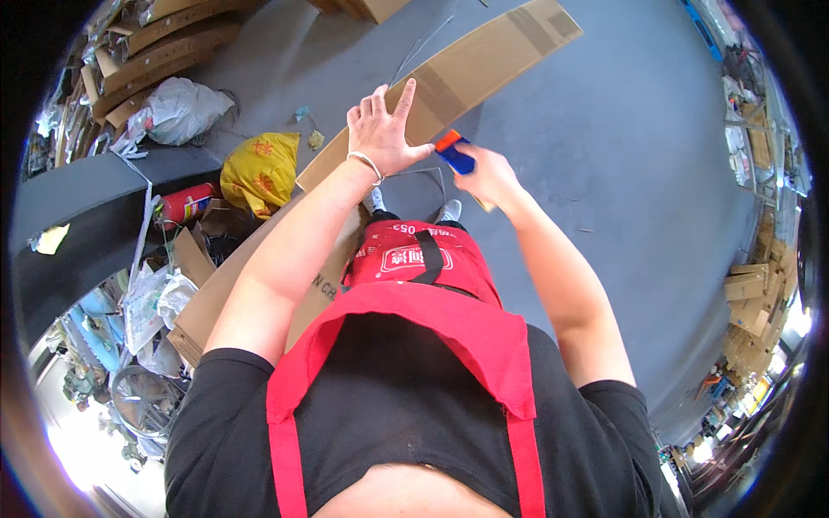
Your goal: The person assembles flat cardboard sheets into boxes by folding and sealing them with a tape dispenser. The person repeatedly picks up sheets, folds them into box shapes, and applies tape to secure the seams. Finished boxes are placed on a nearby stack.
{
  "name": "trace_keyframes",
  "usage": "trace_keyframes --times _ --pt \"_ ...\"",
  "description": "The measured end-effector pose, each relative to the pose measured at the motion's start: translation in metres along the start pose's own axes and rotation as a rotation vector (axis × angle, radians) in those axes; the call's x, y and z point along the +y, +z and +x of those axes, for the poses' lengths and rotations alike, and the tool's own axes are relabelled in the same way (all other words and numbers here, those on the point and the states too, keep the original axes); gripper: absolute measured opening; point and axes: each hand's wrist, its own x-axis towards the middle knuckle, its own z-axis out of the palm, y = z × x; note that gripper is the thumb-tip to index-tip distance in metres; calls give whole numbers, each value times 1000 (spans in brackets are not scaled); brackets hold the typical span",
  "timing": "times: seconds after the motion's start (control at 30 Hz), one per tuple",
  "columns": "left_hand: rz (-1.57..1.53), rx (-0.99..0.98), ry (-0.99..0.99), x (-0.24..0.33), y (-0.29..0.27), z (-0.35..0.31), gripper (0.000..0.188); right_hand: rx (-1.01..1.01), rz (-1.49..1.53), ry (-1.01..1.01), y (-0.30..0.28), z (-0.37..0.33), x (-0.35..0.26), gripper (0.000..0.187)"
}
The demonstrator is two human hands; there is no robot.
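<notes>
My left hand [384, 134] lies flat with fingers spread on a long, narrow, flattened cardboard piece [484, 65], which slants from lower left to upper right. Strips of brown tape cross the cardboard. Closed around a blue and orange hand tool [455, 155], my right hand [488, 179] is just right of the cardboard's edge. The tool's orange end is close to the cardboard and to my left thumb; whether it touches the cardboard I cannot tell. My right fingers hide part of the tool, and a small yellowish bit shows below them.
On the left are a yellow bag [261, 173], a white plastic bag [186, 110], a red fire extinguisher [186, 205] and stacked cardboard [164, 56]. A large cardboard sheet [233, 289] leans beside my left leg. Cardboard boxes [749, 293] line the far right. Grey floor [639, 190] lies between.
</notes>
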Motion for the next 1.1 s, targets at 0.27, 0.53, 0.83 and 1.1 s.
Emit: trace_keyframes --times 0.27,0.53,0.83,1.1 --pt "-1648 -653 -430 -40 -40 -60 38 249 266 -284 -12 -154 -80 70" --pt "-1828 -759 -625 -97 -63 -61 18 253 271 -300 24 -147 -143 70" --pt "-1575 -568 -649 -189 3 -4 27 275 232 -128 66 -135 -120 63" --pt "-573 -314 -419 -169 70 -15 103 284 173 -177 86 -124 -95 64"
